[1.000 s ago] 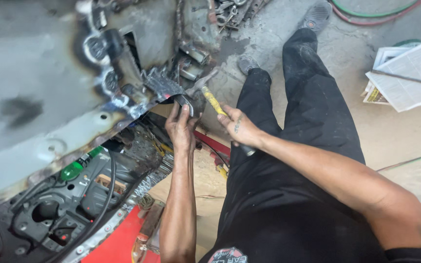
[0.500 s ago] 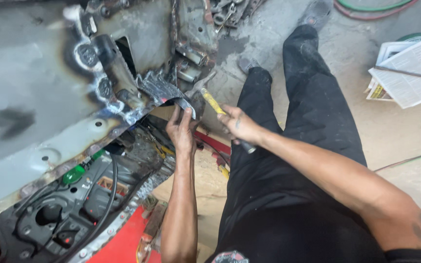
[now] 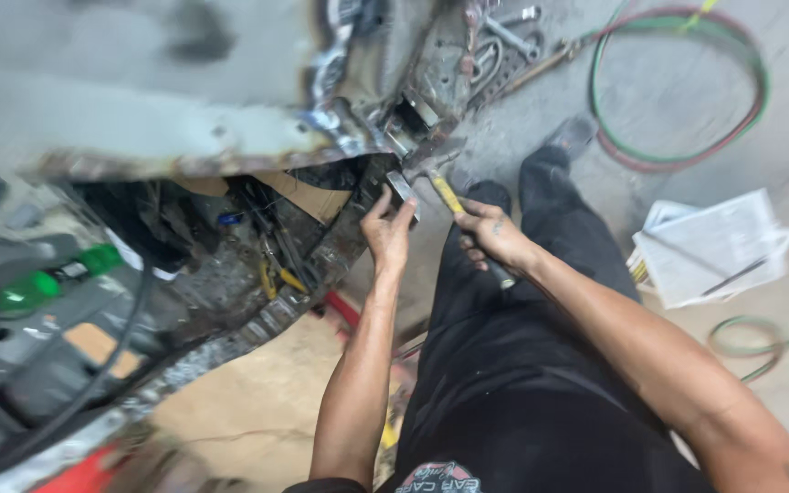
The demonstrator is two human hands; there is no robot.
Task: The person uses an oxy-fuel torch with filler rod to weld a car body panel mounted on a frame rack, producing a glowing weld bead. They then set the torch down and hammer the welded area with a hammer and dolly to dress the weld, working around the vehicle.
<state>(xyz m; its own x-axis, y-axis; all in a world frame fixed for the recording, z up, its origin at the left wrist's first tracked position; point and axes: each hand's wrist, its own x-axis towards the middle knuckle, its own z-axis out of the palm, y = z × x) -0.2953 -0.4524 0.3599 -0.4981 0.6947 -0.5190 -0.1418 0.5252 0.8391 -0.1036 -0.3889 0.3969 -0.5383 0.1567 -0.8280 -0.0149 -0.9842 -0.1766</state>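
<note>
A small grey metal piece [image 3: 402, 190] sits at the torn lower edge of a scorched grey sheet-metal panel [image 3: 139, 110], just below a cluster of welded brackets [image 3: 413, 119]. The left hand [image 3: 387, 233] reaches up with forearm extended and wrist straight, fingers closed on that piece. The right hand [image 3: 493, 239] is wrapped in a fist around a hammer [image 3: 449, 196] with a yellow shaft and dark grip, the arm bent inward so the head lies close beside the gripped piece; whether it touches cannot be told. The panel edge is ragged, rust-flecked and bare in patches. Both arms cross over black trousers [image 3: 541, 365] above a concrete floor [image 3: 668, 110]. On the floor lie looped red and green hoses [image 3: 678, 146], loose wrenches [image 3: 504, 27] and a stack of white papers [image 3: 714, 246]. A green bottle [image 3: 38, 288] rests at left, blurred.
</note>
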